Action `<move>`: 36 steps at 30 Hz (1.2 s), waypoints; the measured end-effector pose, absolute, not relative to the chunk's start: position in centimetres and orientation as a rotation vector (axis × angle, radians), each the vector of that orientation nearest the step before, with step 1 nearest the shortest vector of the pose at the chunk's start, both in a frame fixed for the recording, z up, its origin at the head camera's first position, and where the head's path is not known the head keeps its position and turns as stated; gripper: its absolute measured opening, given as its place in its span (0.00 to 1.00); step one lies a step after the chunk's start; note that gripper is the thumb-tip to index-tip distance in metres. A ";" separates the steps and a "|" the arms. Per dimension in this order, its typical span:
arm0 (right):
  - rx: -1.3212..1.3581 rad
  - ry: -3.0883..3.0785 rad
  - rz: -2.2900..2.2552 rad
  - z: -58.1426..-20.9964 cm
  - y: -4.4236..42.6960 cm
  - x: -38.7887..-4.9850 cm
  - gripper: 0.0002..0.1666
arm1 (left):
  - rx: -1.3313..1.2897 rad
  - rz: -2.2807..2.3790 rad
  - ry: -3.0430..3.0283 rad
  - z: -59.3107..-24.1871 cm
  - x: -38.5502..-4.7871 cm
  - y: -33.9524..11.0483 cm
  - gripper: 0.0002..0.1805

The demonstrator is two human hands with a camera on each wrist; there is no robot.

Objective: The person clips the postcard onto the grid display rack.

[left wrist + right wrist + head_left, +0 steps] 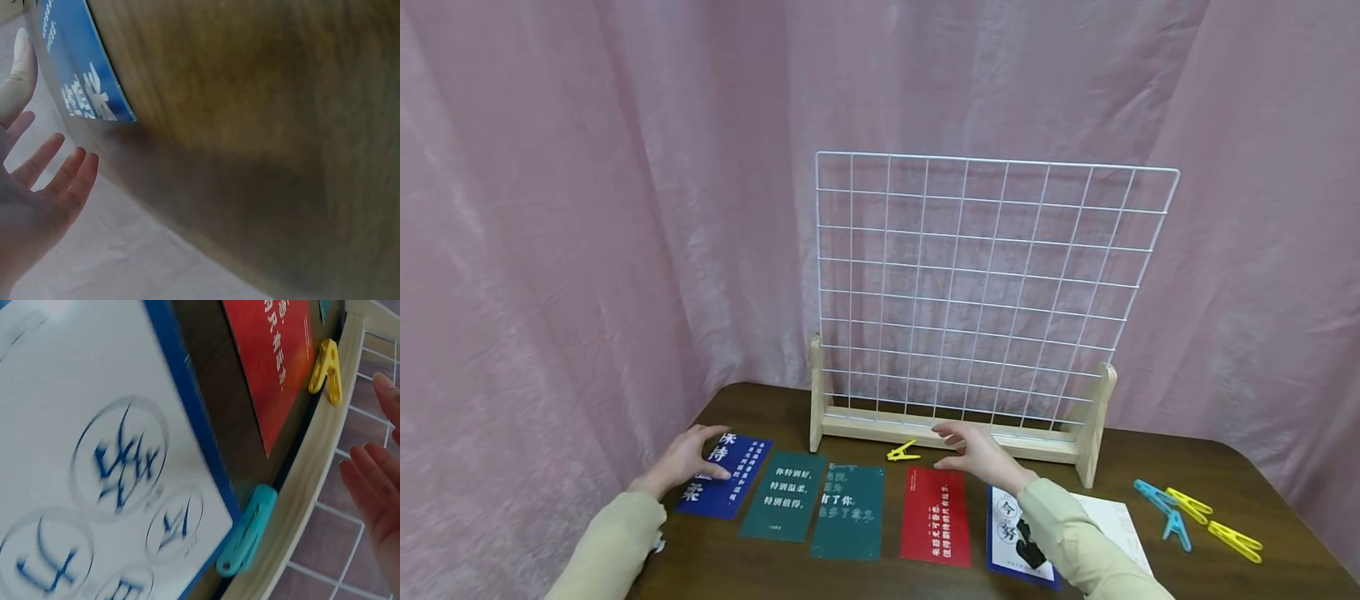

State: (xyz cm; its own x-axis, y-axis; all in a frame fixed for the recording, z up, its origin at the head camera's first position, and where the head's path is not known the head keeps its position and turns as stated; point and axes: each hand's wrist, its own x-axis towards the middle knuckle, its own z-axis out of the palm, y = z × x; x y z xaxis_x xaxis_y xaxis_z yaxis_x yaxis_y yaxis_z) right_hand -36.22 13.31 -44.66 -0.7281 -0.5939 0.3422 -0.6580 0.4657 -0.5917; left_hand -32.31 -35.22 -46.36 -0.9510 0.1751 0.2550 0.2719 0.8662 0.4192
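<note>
My left hand (688, 457) is over the blue card (745, 475) at the table's left, thumb and fingers spread apart. The left wrist view shows its loosely extended fingers (78, 181) beside the card, nothing between them. Above the red card (934, 517), in front of the rack's wooden base, my right hand (977, 450) holds nothing; its fingers are extended. A white card with a blue border (1003, 546) lies partly under the right forearm. Near the base are a yellow clip (902, 452) and a teal clip (249, 531), the latter hidden from the head view.
A white wire grid (985, 283) stands upright in a wooden stand (880, 427) at the back. Two teal cards (786, 508) (850, 533) lie between the blue and red ones. Blue clips (1172, 521) and yellow clips (1236, 542) are at the right. Pink curtain (625, 208) hangs behind.
</note>
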 end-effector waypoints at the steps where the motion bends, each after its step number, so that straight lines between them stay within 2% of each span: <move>1: 1.129 -2.615 1.113 -44.8 13.0 -36.3 0.31 | -0.340 -0.687 -2.832 -46.5 -32.3 -35.3 0.44; 10: 1.184 -2.598 1.029 -45.7 10.7 -37.1 0.26 | -0.248 -0.757 -2.885 -47.4 -32.3 -35.7 0.49; 19: 1.096 -2.642 0.975 -46.2 9.2 -37.4 0.24 | -0.137 -0.702 -2.974 -47.6 -32.9 -35.6 0.52; 30: 0.978 -2.713 0.908 -46.5 8.7 -37.5 0.23 | -0.153 -0.749 -2.957 -47.6 -33.3 -35.2 0.49; 36: 0.958 -2.734 0.884 -46.9 8.7 -37.7 0.25 | -0.106 -0.848 -2.937 -47.8 -33.6 -35.2 0.40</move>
State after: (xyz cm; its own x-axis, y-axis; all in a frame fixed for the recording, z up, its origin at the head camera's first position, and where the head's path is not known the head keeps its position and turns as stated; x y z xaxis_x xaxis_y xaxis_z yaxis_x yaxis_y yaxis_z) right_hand -37.67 8.72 -46.92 -0.7941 -0.5366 0.2855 -0.6022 0.6305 -0.4897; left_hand -33.65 -35.22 -47.76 -0.9942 0.0432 0.0989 0.0893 0.8442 0.5286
